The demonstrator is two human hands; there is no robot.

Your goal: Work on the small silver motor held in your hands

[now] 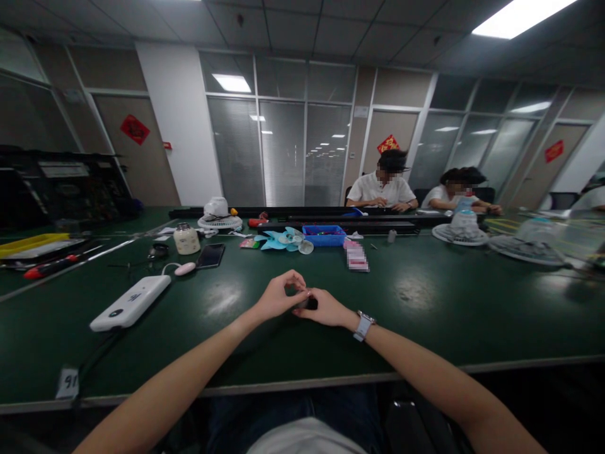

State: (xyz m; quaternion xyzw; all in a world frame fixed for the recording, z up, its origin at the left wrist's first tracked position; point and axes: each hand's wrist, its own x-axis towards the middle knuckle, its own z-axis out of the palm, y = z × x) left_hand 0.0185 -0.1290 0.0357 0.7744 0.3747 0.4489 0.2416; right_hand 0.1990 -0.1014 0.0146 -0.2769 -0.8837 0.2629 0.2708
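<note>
Over the green tabletop (265,353), close in front of me, my two hands meet. My right hand (328,309), with a watch (363,325) on its wrist, has its fingers curled round a small dark object (310,304); most of it is hidden and its kind cannot be made out. My left hand (282,295) comes in from the other side with bent fingers, its thumb reaching to the top of that same object. Beyond the hands lie light-blue fan blades (278,239) and a blue basket (324,236) with small parts in it.
To the left are a white power strip (132,302), a phone (210,255), a jar (186,239) and a red-handled screwdriver (51,266). White fan parts (220,217) stand at the back, more fan parts (460,230) at right. Two people (382,186) sit across the table.
</note>
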